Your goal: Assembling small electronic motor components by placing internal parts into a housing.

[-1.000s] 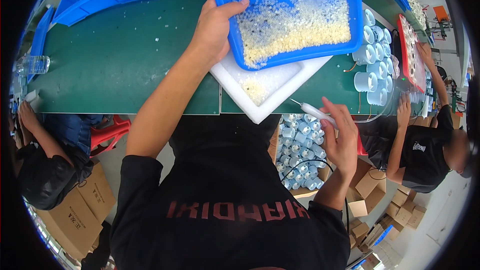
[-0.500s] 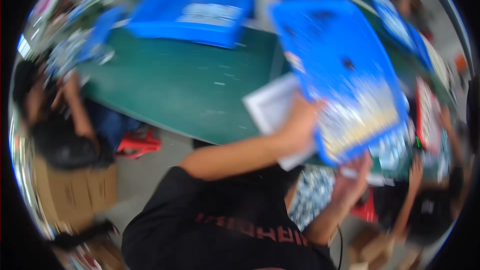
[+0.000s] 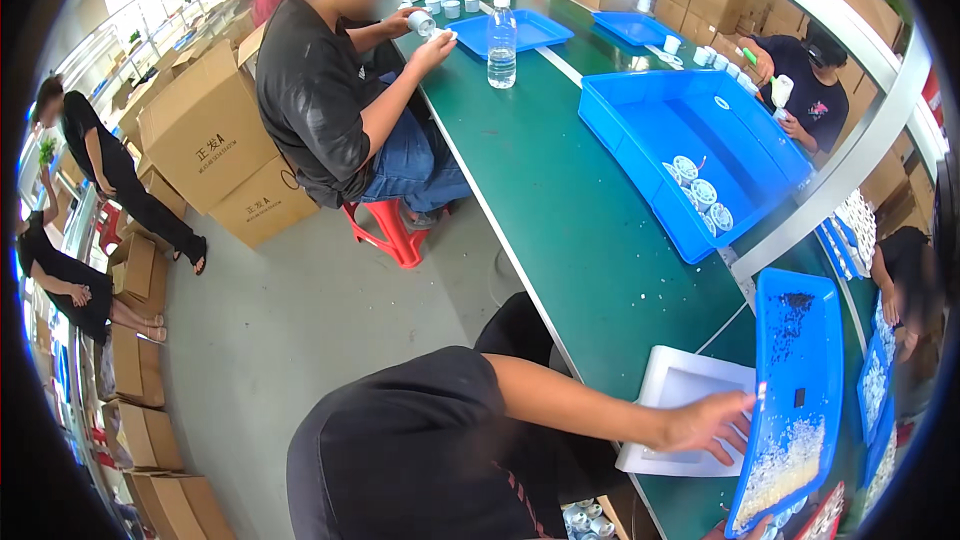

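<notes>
A shallow blue tray (image 3: 798,410) stands tilted at the lower right, small white and cream pieces gathered toward its near end and dark bits at its far end. Beside its left rim is my left hand (image 3: 712,427), open with fingers spread; a fingertip reaches the rim. My right hand (image 3: 752,528) is mostly cut off by the lower edge; its visible fingers grip the tray's near corner. Under my left hand lies a white rectangular frame-like holder (image 3: 690,380) on the green table (image 3: 590,280).
A deep blue bin (image 3: 640,155) holds several round white parts, beside a metal post (image 3: 850,165). A water bottle (image 3: 502,45) stands farther back. A co-worker on a red stool (image 3: 390,232) handles white parts at left. Cartons (image 3: 215,140) stack behind; other people work at right.
My view has swung left and steadied, so the tray now appears lower and farther right. My left hand's fingers have spread beside the tray's rim, where they had been at its side.
</notes>
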Action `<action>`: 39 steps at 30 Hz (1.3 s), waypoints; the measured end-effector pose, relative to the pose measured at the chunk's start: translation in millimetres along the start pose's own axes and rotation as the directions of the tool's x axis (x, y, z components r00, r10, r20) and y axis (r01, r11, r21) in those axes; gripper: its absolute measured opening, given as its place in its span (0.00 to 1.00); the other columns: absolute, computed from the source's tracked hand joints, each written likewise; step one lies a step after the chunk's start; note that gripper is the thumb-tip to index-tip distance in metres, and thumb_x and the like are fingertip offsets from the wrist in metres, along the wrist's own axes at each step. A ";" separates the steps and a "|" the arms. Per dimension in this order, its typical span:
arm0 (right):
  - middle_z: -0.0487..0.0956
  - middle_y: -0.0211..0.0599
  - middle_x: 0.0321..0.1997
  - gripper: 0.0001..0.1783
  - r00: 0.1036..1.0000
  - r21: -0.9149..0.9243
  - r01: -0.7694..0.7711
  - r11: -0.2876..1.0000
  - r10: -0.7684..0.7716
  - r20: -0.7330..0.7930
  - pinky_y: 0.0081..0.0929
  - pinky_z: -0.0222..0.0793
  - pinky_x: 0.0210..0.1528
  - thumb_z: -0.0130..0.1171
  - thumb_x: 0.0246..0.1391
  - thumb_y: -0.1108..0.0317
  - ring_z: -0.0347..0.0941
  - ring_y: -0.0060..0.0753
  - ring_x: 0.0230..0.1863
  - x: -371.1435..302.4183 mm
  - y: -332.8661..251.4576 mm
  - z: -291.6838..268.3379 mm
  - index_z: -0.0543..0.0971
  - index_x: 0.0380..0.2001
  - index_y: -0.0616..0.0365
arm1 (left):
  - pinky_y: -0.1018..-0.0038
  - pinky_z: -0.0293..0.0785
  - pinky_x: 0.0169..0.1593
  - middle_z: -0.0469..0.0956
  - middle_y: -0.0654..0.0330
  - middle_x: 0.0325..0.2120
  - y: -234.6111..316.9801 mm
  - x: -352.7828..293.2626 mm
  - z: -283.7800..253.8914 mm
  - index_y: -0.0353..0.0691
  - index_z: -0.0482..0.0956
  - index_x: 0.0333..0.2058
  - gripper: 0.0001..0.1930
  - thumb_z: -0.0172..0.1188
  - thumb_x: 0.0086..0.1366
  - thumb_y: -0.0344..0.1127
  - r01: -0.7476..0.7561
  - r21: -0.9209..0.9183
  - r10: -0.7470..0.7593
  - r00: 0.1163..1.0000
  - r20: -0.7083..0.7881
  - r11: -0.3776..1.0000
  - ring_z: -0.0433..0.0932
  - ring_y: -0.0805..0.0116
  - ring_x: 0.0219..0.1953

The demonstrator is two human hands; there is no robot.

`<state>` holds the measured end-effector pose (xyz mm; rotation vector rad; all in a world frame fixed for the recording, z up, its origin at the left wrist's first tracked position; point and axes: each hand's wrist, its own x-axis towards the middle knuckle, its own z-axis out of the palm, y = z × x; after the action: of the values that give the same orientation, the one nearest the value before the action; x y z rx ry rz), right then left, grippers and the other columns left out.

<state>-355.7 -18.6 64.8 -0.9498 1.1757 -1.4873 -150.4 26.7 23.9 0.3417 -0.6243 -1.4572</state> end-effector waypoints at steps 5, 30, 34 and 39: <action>0.74 0.50 0.45 0.24 0.998 -0.033 -0.007 0.999 0.005 -0.070 0.43 0.65 0.51 0.58 0.48 0.63 0.69 0.47 0.47 25.7 -18.4 2.9 0.72 0.46 0.68 | 0.46 0.67 0.48 0.68 0.48 0.46 57.4 3.0 -45.1 0.40 0.63 0.52 0.38 0.43 0.57 0.69 -0.094 -0.161 0.075 0.990 -0.120 0.982 0.70 0.48 0.48; 0.76 0.45 0.47 0.18 0.843 -0.622 0.536 0.571 -0.326 0.427 0.28 0.64 0.53 0.47 0.53 0.72 0.72 0.34 0.48 143.4 -35.8 32.4 0.74 0.47 0.68 | 0.62 0.74 0.46 0.75 0.50 0.36 140.0 0.8 -93.1 0.28 0.69 0.42 0.19 0.52 0.49 0.29 0.150 0.059 -0.108 0.887 -0.449 0.987 0.76 0.59 0.38; 0.74 0.44 0.51 0.20 0.378 -0.309 0.913 0.266 -0.270 0.886 0.29 0.60 0.58 0.39 0.53 0.75 0.68 0.40 0.56 55.0 -56.2 86.8 0.74 0.47 0.61 | 0.62 0.73 0.47 0.74 0.50 0.37 126.7 16.5 -78.6 0.30 0.69 0.44 0.18 0.54 0.54 0.33 0.130 0.099 -0.073 0.894 -0.441 0.987 0.75 0.59 0.40; 0.72 0.49 0.52 0.30 -0.134 0.151 0.947 0.282 -0.080 0.988 0.38 0.59 0.60 0.55 0.32 0.82 0.63 0.47 0.59 4.6 -4.5 154.4 0.71 0.48 0.67 | 0.63 0.72 0.49 0.74 0.51 0.38 108.6 25.5 -73.1 0.33 0.69 0.44 0.18 0.55 0.59 0.39 0.143 0.121 -0.079 0.901 -0.426 0.982 0.75 0.59 0.42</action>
<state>-210.8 -55.3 104.2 -2.8705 0.0543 -0.4560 -19.6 1.9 32.6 0.7984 -0.3670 -1.3886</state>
